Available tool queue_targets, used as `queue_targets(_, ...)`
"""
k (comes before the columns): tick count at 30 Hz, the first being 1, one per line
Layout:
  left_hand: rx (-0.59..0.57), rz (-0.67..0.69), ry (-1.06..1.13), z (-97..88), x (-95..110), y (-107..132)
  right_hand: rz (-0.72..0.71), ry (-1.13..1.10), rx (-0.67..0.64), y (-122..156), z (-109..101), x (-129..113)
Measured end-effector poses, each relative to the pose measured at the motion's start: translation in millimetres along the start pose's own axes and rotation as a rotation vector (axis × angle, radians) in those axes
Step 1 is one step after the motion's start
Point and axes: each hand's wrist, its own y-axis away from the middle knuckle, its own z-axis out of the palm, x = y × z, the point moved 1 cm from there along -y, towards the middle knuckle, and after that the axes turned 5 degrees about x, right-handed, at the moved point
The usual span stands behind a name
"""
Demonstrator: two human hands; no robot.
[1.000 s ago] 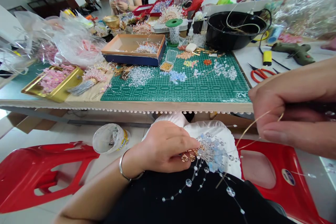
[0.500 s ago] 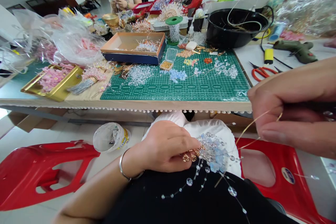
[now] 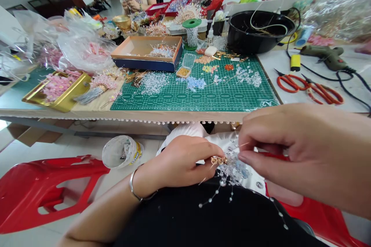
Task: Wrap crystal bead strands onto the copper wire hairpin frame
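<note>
My left hand rests on my lap and pinches the gold base of a beaded ornament, a cluster of clear and pale blue crystal beads with dangling bead strands. Close against it from the right, my right hand has its thumb and forefinger pinched on a thin gold wire at the cluster. Both hands meet just below the table's front edge, over a white cloth on my dark-clothed lap.
A green cutting mat on the table carries loose bead piles, a small clear box and a brown tray. Red scissors, a glue gun and a black bowl lie at right. Red plastic stools flank me. Another person sits at the far end.
My right hand has come down and left from beside the table edge to the bead cluster, bringing the wire in. The ornament has shifted slightly up in my left hand.
</note>
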Motion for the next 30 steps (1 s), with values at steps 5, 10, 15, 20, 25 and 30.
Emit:
queue_targets(5,-0.065,-0.162,-0.001,-0.1,2,-1,-0.105,0.043,-0.164,-3,19,-4)
queue_targets(10,-0.073,-0.209,0.022,-1.0,2,-1,-0.074,0.049,-0.217,-3,30,2)
queue_targets(15,0.037,-0.269,-0.003,2.4,-1,1,-0.044,0.044,-0.239,-2,38,1)
queue_targets(20,0.196,-0.253,-0.062,2.3,-6,3,-0.03,0.026,-0.074,3,33,-7)
queue_targets(25,0.268,-0.238,-0.04,0.1,-10,4,-0.051,-0.076,0.107,11,24,-17)
queue_targets(30,0.303,-0.175,-0.057,-2.0,-9,5,-0.003,-0.203,0.084,16,24,-24)
